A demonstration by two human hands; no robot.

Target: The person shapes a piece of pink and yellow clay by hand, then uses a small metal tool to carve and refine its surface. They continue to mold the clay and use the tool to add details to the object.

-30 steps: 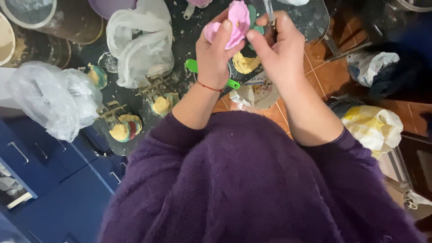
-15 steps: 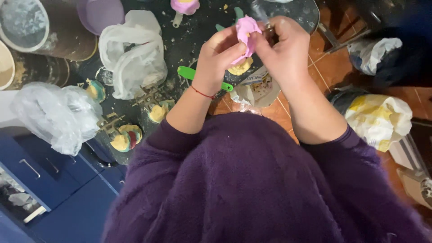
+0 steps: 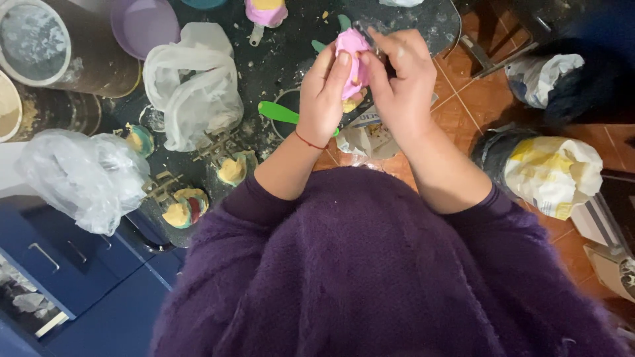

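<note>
My left hand [image 3: 323, 92] and my right hand [image 3: 397, 73] are raised together over a dark speckled counter [image 3: 284, 66]. Both grip a small pink mould [image 3: 350, 56] with yellowish paste at its lower end. A thin tool in my right hand's fingers touches the mould's top; its tip is hidden. A red thread circles my left wrist. Below the hands lies a green spatula [image 3: 281, 114] across a round dish.
Two filled moulds in clamps [image 3: 231, 168] [image 3: 182, 208] sit near the counter's edge. White plastic bags [image 3: 195, 89] [image 3: 86, 178] lie left. A large tub [image 3: 46, 46] and purple bowl [image 3: 142, 26] stand far left. Sacks [image 3: 552, 172] rest on the tiled floor at right.
The view has shifted, so my hands with the pink mould now sit further right and slightly higher in frame. My fingers have turned the mould more upright.
</note>
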